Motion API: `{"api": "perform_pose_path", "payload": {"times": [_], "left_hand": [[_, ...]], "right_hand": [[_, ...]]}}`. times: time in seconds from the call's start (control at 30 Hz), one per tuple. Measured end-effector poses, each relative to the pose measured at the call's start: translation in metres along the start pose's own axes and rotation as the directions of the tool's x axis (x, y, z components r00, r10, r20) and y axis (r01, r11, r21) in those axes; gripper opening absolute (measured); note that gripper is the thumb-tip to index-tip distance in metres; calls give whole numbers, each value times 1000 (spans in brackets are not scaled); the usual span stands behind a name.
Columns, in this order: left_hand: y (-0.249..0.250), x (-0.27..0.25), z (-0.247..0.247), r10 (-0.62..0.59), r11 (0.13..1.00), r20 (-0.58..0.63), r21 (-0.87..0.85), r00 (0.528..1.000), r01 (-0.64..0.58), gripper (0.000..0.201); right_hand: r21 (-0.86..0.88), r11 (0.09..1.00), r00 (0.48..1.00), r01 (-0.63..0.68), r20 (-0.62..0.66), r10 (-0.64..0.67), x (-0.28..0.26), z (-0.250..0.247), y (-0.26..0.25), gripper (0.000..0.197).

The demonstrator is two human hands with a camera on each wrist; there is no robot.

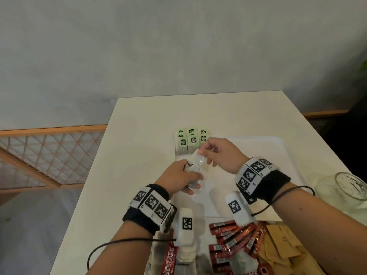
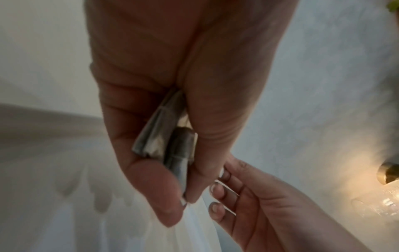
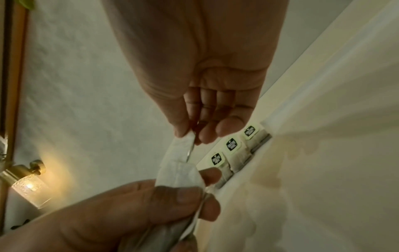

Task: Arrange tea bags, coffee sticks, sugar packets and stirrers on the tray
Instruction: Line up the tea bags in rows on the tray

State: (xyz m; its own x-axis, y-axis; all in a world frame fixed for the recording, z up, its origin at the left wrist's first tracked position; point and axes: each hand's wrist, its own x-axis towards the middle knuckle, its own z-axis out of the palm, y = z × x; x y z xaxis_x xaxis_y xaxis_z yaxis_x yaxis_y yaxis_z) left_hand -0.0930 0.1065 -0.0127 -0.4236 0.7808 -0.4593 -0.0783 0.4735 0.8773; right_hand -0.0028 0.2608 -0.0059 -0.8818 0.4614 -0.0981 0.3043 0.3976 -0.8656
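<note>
Coffee sticks (image 1: 230, 238) lie below my wrists. My left hand (image 1: 179, 178) grips spare tea bags (image 1: 193, 171) over the tray (image 1: 282, 153) — my right hand (image 1: 220, 153) pinches one free, to extend the row (image 1: 191, 140) just beyond.

Pale green tags (image 1: 191, 138) with black logos are seen on the tea bags. Red wrappers with white lettering are borne by the coffee sticks (image 1: 228, 235). Brown packets (image 1: 282, 249); white tray (image 1: 278, 155).
</note>
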Motion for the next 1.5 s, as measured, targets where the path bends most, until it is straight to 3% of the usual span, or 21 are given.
{"api": "perform_pose_path", "payload": {"times": [0.1, 0.17, 0.3, 0.43, 0.57, 0.63, 0.73, 0.87, 1.03, 1.13, 1.27, 1.5], "left_hand": [[-1, -3, 7, 4, 996, -20, 87, 1000, -2, 17], [-1, -4, 8, 41, 982, -108, 187, 993, -20, 20], [-1, -4, 10, 290, 900, -311, 409, 905, -148, 26], [6, -4, 28, 460, 810, -251, 512, 852, -286, 34], [11, 1, 36, 511, 785, -300, 545, 805, -295, 7], [11, 4, 35, 463, 825, -315, 494, 828, -274, 10], [13, 4, 32, 347, 914, -314, 323, 884, -244, 11], [7, 10, 23, 170, 983, -333, 123, 927, -136, 20], [-3, 21, 4, 68, 993, -371, 114, 926, -27, 27], [-5, 28, -2, 47, 994, -362, 111, 931, -7, 27], [-5, 34, -8, 31, 997, -339, 78, 940, -4, 28], [-4, 34, -22, -67, 986, -239, -165, 969, 28, 16]], "right_hand": [[-7, 999, 999, -50, -5, 50, -13, -4, 4, 13], [13, 996, 995, -83, -59, 84, -16, -9, 6, 12], [7, 985, 978, -172, -120, 172, -21, -20, 8, 2], [113, 957, 955, -266, -105, 278, -20, -23, -1, 13], [238, 929, 955, -285, -18, 297, -22, -24, -8, 16], [267, 934, 970, -236, 2, 244, -24, -25, -5, 21], [174, 974, 989, -146, 23, 144, -24, -26, 4, 16], [-25, 982, 982, -190, 5, 190, -13, -20, 25, 8], [-63, 937, 931, -344, -152, 331, 15, -19, 39, 12], [23, 942, 920, -334, -212, 331, 31, -16, 41, 10], [-20, 957, 922, -290, -273, 274, 53, -12, 43, 7], [27, 948, 910, -317, -271, 312, 72, -10, 42, 10]]}}
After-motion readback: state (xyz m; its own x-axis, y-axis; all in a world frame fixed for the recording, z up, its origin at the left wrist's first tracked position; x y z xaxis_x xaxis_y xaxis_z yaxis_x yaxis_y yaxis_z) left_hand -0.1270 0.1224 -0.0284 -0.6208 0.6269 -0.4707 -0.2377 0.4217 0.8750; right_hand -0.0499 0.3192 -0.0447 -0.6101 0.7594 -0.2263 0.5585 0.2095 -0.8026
